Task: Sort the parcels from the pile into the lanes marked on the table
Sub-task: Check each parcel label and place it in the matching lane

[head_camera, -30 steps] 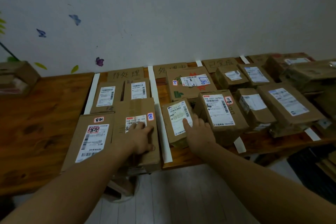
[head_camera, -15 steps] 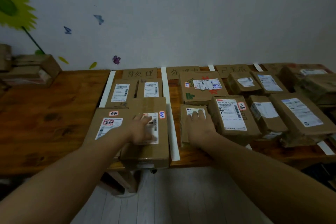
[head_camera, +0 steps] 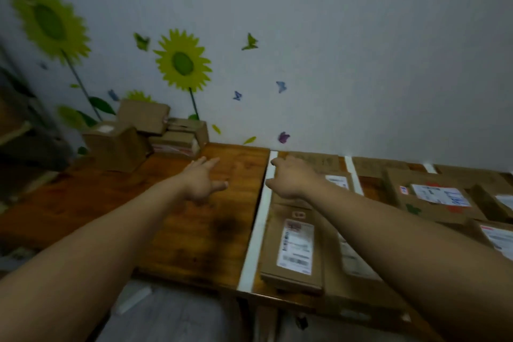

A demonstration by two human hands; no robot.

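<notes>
While both arms stretch toward mid-frame, the left grip (head_camera: 202,180) hangs spread and empty over the tabletop (head_camera: 172,230); the right grip (head_camera: 291,178), relaxed, holds nothing beside the white tape (head_camera: 254,236). Sorted parcels (head_camera: 294,253) lie lower right, and the pile (head_camera: 138,133) sits upper left.

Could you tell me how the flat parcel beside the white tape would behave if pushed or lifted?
The flat parcel looks like crisp-edged cardboard, so probably stiff. Lying broad and low, it should slide rather than tip. Thin, so likely light.
</notes>
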